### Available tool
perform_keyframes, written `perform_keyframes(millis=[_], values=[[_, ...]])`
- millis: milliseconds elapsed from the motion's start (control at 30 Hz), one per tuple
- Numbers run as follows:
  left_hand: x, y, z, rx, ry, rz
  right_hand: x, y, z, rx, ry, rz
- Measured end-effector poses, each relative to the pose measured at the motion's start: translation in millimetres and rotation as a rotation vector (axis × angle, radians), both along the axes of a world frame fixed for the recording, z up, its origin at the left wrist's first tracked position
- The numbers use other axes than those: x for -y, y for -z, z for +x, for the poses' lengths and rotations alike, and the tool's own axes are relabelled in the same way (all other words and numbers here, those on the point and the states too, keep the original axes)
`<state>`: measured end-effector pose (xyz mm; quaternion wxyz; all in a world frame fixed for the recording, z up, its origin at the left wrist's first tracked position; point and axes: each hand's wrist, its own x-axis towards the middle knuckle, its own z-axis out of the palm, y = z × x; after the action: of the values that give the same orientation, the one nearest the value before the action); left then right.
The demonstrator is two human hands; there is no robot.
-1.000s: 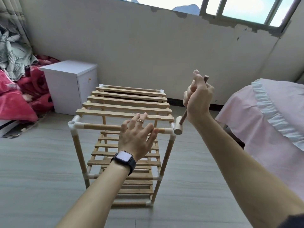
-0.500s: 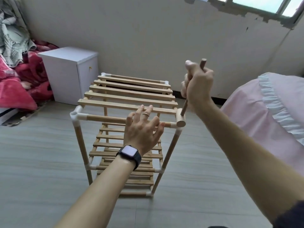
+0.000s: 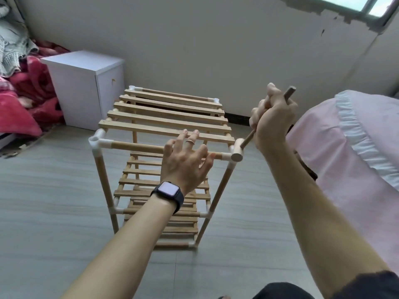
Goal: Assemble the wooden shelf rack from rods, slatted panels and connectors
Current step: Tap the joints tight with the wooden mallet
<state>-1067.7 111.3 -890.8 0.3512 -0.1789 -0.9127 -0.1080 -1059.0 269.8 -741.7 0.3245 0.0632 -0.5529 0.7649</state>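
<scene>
The wooden shelf rack [image 3: 138, 145] stands upright on the floor, with slatted panels at three levels and white connectors at the corners. My left hand [image 3: 185, 158] rests flat with spread fingers on the front top rod and the nearest slat. My right hand [image 3: 273, 119] grips the handle of a small wooden mallet [image 3: 237, 151]. The mallet's head lies against the front right top connector [image 3: 227, 156]. The front left top connector [image 3: 98, 141] is bare, its socket facing up.
A white cabinet [image 3: 86, 87] stands behind the rack on the left, beside red bedding [image 3: 28, 87]. A pink bed cover with a white frill [image 3: 354, 147] fills the right side. The wall runs close behind the rack. Grey floor lies around it.
The mallet head has come down onto the front right top connector. My left hand stays pressed on the top rod. The view has tilted further down.
</scene>
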Motion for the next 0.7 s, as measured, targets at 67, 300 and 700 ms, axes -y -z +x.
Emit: perform_keyframes(millis=[67,300,700], values=[[-0.6,-0.4,0.4,0.009,-0.014,0.002,-2.4,8.5,3.5,0.045,-0.023,0.044],[-0.7,-1.5,0.8,0.068,-0.029,-0.013,-44.9,14.1,51.9,0.102,0.326,0.658],[0.5,-3.9,6.8,0.115,-0.055,-0.068,-97.1,70.1,135.1,0.772,-0.443,0.364]])
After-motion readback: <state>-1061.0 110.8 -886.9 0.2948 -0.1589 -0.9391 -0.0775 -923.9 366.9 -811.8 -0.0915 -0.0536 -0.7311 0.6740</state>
